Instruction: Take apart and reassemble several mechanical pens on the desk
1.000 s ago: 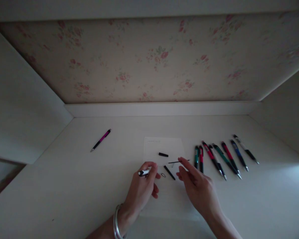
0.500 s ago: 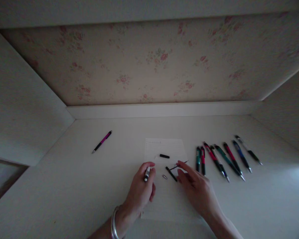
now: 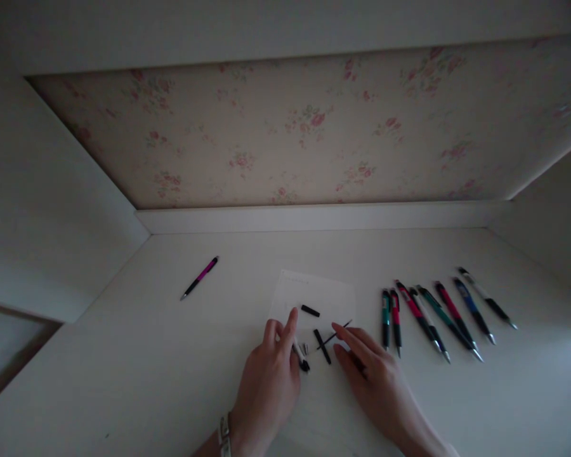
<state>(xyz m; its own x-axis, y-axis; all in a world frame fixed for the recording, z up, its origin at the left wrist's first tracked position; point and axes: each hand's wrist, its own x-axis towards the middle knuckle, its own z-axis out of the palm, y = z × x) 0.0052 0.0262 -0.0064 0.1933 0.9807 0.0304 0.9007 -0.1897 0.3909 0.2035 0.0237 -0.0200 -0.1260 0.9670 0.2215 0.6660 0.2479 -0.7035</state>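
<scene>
Two hands [image 3: 269, 381] [image 3: 378, 384] over white desk [image 3: 124, 355], floral wallpaper [image 3: 285, 146] behind; right at refill [image 3: 330, 339]; both grips unclear.

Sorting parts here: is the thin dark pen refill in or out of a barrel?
Out: the thin dark pen refill shows bare, crossing the black tube.

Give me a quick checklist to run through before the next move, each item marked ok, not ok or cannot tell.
1. White barrel firmly gripped by the left hand: cannot tell, fingers hide part.
2. Right hand at the thin dark rod: ok, index fingertip at it.
3. Thin dark rod clear of the slim black tube: not ok, they cross in view.
4. Silver tip visible: ok, beside the barrel.
5. Row of pens clear of the right hand: ok, apart.
</scene>
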